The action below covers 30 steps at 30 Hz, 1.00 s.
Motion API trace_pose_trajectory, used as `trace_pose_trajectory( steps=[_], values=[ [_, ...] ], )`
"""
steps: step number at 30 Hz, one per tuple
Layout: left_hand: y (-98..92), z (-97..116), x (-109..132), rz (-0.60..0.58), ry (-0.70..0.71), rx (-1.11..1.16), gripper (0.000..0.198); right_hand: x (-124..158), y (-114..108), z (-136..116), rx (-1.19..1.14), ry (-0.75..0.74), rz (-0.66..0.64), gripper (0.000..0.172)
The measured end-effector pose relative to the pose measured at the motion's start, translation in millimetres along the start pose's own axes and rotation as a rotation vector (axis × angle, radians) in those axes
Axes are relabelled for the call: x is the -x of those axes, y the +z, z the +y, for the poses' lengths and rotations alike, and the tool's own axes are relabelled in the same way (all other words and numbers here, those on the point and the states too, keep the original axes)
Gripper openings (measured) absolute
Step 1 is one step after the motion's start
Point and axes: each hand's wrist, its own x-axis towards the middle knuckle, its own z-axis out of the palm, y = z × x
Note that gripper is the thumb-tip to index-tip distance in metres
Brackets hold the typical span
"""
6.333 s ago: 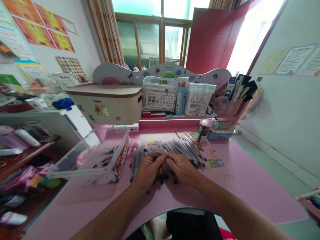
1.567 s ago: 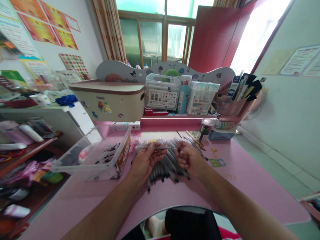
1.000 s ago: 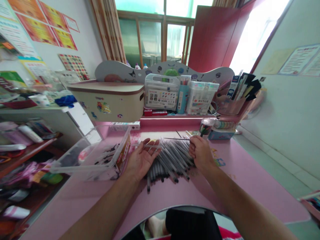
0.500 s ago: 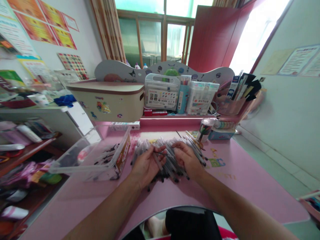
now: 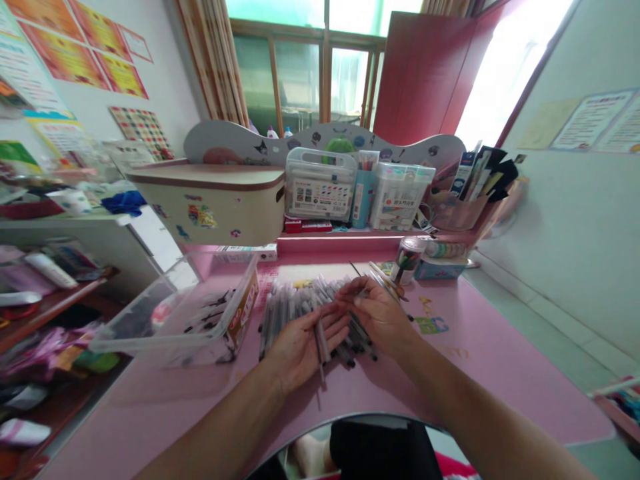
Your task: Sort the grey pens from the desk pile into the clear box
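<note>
A heap of several grey pens with black caps (image 5: 295, 308) lies on the pink desk (image 5: 450, 387). My left hand (image 5: 303, 343) rests palm up at the heap's near edge, fingers spread, with a pen or two lying across the palm. My right hand (image 5: 376, 315) is over the right part of the heap, its thumb and fingers pinched on a pen near the top of the pile.
A clear plastic bin (image 5: 185, 317) with a few pens stands left of the heap. A cream storage box (image 5: 215, 203), marker cases (image 5: 320, 187), a small jar (image 5: 406, 260) and tape rolls line the back shelf. Cluttered shelves (image 5: 45, 293) stand at the left.
My left hand has turned palm up and opened, with pens lying on it. My right hand has shifted slightly right and up, pinching a pen.
</note>
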Motion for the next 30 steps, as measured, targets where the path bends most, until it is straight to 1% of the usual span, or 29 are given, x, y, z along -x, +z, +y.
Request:
trace_pose_trajectory(
  steps=[2,4,5,8,10,11,13,15,18,21,23,25,27,29,30],
  values=[
    [1.8,-3.1,0.1,0.006,-0.027,0.016,0.023,4.6,1.0,1.8,0.167,-0.029,-0.084,0.027],
    [2.3,-5.7,-1.0,0.01,-0.039,0.04,0.024,8.6,1.6,3.6,0.312,-0.037,-0.164,0.033],
    [2.0,-6.7,-1.8,0.007,-0.041,0.052,0.024,10.1,1.9,4.6,0.346,-0.036,-0.202,0.036],
    [0.5,-8.3,-4.4,0.012,-0.035,0.084,0.024,11.9,1.7,6.4,0.307,-0.035,-0.309,0.042],
    [0.1,-8.4,-5.2,0.021,-0.037,0.103,0.024,11.5,0.8,6.5,0.262,-0.033,-0.37,0.039],
    [0.3,-8.3,-5.2,0.025,-0.036,0.113,0.023,11.2,0.2,6.3,0.25,-0.035,-0.39,0.038],
    [1.3,-8.1,-4.6,0.025,-0.033,0.134,0.023,10.8,-1.0,5.9,0.248,-0.052,-0.405,0.044],
    [2.9,-8.0,-3.3,0.024,-0.032,0.157,0.023,11.0,-1.6,5.8,0.246,-0.078,-0.394,0.053],
    [5.6,-7.4,-1.1,0.032,-0.047,0.155,0.024,10.7,-0.8,3.9,0.221,-0.126,-0.344,0.056],
    [9.8,-3.2,2.8,0.076,-0.043,0.117,0.025,7.4,0.2,-2.8,0.195,-0.191,-0.258,0.059],
    [14.4,4.0,8.3,0.097,-0.004,0.107,0.026,3.2,-0.7,-8.1,0.185,-0.232,-0.192,0.059],
    [20.9,16.1,17.7,0.101,0.096,0.108,0.027,-1.6,-3.4,-11.8,0.174,-0.254,-0.14,0.058],
    [27.7,33.3,31.1,0.11,0.248,0.104,0.029,-5.8,-7.8,-13.2,0.185,-0.271,-0.089,0.056],
    [32.5,54.9,46.9,0.125,0.39,0.078,0.031,-8.5,-12.8,-13.5,0.314,-0.279,-0.045,0.047],
    [33.3,66.8,54.9,0.143,0.443,0.059,0.034,-9.3,-15.2,-13.7,0.442,-0.285,-0.029,0.038]
  ],
)
